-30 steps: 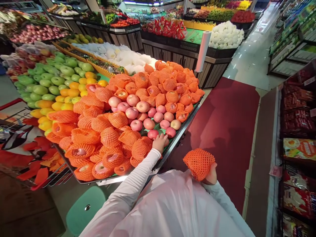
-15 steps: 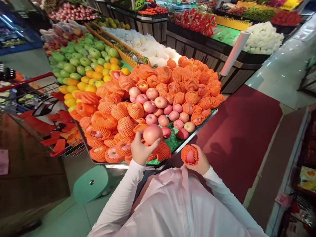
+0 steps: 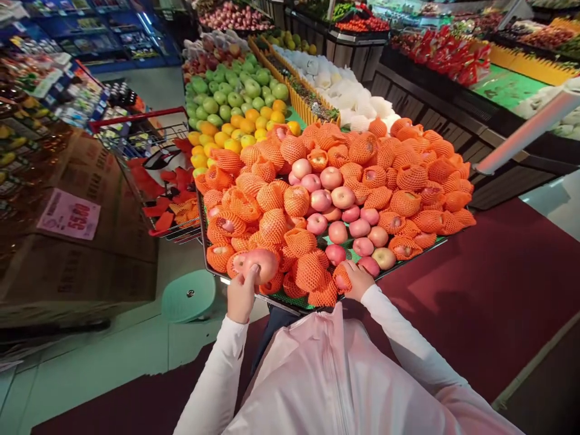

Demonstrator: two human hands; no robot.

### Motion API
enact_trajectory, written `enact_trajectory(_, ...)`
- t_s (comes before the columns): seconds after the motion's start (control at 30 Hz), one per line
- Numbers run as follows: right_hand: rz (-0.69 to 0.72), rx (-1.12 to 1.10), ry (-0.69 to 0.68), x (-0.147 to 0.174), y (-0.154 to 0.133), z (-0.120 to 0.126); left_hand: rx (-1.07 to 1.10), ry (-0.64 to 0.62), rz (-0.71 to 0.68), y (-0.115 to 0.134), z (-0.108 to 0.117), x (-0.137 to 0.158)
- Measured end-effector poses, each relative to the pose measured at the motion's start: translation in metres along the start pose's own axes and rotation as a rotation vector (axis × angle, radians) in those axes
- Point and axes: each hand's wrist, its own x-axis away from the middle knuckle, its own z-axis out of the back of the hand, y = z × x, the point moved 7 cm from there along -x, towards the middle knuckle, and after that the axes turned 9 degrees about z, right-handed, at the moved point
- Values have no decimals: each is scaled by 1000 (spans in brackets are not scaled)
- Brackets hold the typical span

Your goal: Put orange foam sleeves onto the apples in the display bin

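Note:
My left hand [image 3: 242, 293] is closed around a bare pink apple [image 3: 261, 266], thumb across its near side, above the front left of the fruit stand. At the stand's front edge, my right hand [image 3: 356, 280] grips an apple in an orange foam net [image 3: 341, 280]; its fingers partly hide behind the fruit. Net-wrapped apples [image 3: 310, 272] lie heaped between and around my hands. Several bare apples [image 3: 338, 232] rest in the middle of the heap, on a green mat [image 3: 290, 299] that shows in patches.
Green apples [image 3: 222, 96] and yellow-orange fruit [image 3: 240, 130] lie at the back left. A shopping cart [image 3: 136, 118] stands left of the stand, near a green stool [image 3: 189, 296] and a cardboard box [image 3: 90, 266]. A pale roll on a post [image 3: 525, 133] rises at the right.
The view has swung left. My left hand has moved left with its bare apple; my right hand has brought the netted apple forward to the stand's edge.

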Motion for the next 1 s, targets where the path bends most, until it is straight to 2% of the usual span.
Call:
enact_trajectory(0.1, -1, 25, -28, 2, -2, -4, -25, -104, 31, 11, -25, 0)
enact_trajectory(0.23, -65, 59, -44, 2, -6, -1, -226, -95, -139, 52, -53, 4)
enact_trajectory(0.3, -115, 87, -71, -1, -7, -1, -338, -99, -179, 66, -66, 5)
enact_trajectory(0.43, -119, 123, -139, -12, -7, -1, -472, -125, -143, 73, -81, -3)
enact_trajectory(0.57, -91, 106, -156, -15, -2, -2, -565, -81, -129, 73, -80, -9)
enact_trajectory(0.7, -94, 72, -93, -5, -1, -3, -657, -19, -126, 73, -73, -6)
enact_trajectory(0.87, -1, -76, 64, 13, 4, -5, -671, -26, -169, 71, -66, -1)
enact_trajectory(1.0, 64, -143, 225, 26, 16, 5, -648, -75, -228, 71, -63, 4)
